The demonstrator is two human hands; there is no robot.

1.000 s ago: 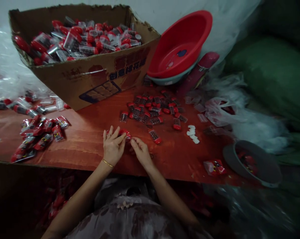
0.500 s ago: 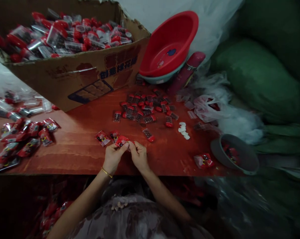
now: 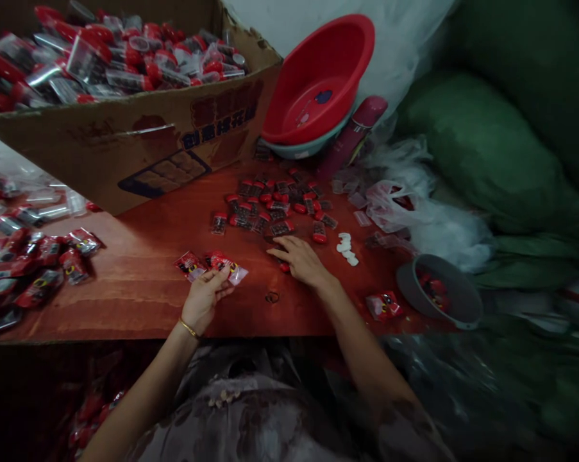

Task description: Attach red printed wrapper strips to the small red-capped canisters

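My left hand (image 3: 206, 295) pinches a shiny red printed plastic packet (image 3: 227, 265) between thumb and fingers, its clear end sticking out to the right. Another red packet (image 3: 190, 264) lies on the table just left of it. My right hand (image 3: 302, 260) is curled over a small clear container with a red cap (image 3: 284, 267); most of it is hidden beneath the fingers. A thin dark ring-shaped item (image 3: 272, 297) rests between my hands. Beyond them is a scattered group of small red-capped clear containers (image 3: 280, 228) with dark contents.
A cardboard box (image 3: 174, 147) full of red-capped containers stands back left. Packets (image 3: 49, 250) are piled at left. Red basin (image 3: 318, 77), flask (image 3: 351, 138) and plastic bags (image 3: 399, 205) stand behind. White pieces (image 3: 347, 249), a packet (image 3: 383, 306) and a grey bowl (image 3: 409, 276) sit right.
My hands, together on the red packet before, have parted. The left keeps the packet; the right has moved right onto a red-capped container. A dark ring now shows on the table. The view shifted slightly.
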